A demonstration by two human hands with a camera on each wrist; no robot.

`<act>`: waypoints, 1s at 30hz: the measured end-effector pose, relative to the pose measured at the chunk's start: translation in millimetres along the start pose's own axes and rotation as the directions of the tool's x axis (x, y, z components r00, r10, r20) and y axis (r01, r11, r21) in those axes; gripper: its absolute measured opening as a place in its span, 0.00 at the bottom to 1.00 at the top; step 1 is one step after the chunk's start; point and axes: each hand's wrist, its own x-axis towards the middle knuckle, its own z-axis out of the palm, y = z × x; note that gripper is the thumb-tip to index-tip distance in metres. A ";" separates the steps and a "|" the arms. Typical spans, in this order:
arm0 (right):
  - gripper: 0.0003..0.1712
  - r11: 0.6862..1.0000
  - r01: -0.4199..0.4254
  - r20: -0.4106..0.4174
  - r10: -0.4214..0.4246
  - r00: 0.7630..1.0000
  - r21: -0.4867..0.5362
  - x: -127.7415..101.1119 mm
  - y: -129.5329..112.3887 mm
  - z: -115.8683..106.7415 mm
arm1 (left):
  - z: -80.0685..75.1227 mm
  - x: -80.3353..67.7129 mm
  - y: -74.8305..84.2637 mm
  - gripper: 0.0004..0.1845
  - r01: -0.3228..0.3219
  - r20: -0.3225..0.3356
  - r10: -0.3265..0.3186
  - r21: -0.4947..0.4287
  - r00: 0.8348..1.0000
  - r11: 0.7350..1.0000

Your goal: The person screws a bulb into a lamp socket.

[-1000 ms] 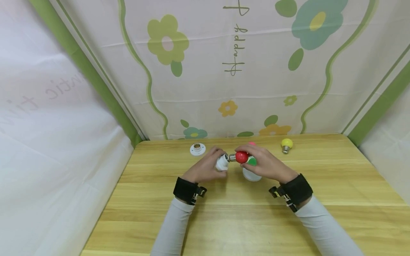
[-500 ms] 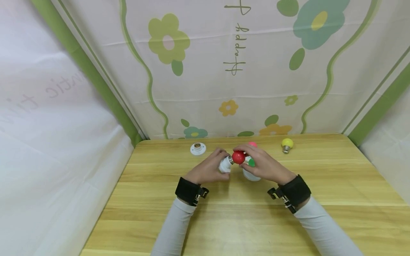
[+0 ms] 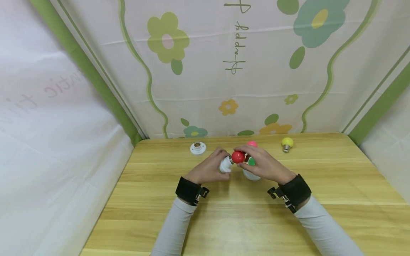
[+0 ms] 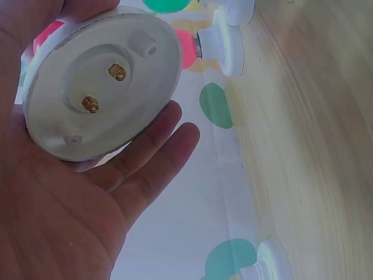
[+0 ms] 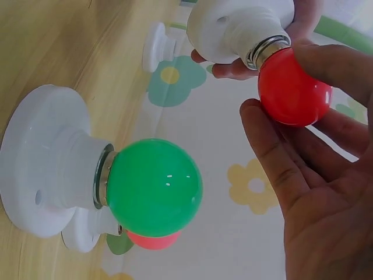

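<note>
Left hand [image 3: 209, 167] fingers curled round white round plastic lamp socket [image 3: 225, 164], right hand [image 3: 264, 164] fingers pinching red round bulb [image 3: 238, 156] at the socket's mouth, above wooden table [image 3: 237, 220]

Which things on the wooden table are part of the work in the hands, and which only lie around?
In hand:
- round red bulb, in right hand
- white plastic lamp socket, in left hand

Lying about:
- green bulb in white socket
- pink bulb in socket
- loose yellow bulb
- empty white socket
</note>
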 end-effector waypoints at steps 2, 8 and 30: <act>0.31 1.000 -0.005 0.000 0.005 1.000 0.011 0.0 -0.3 0.6 | 0.0 0.1 -0.2 0.29 0.001 -0.001 -0.001 0.001 1.000 1.000; 0.30 0.999 -0.026 -0.004 0.026 1.000 0.022 -0.8 -1.8 2.5 | 1.0 0.3 -1.8 0.28 0.002 0.001 -0.002 0.001 1.000 1.000; 0.29 0.996 0.088 -0.032 -0.088 0.996 -0.012 1.9 -5.7 5.2 | 0.9 0.5 -0.8 0.16 0.016 -0.052 -0.014 0.048 0.999 0.999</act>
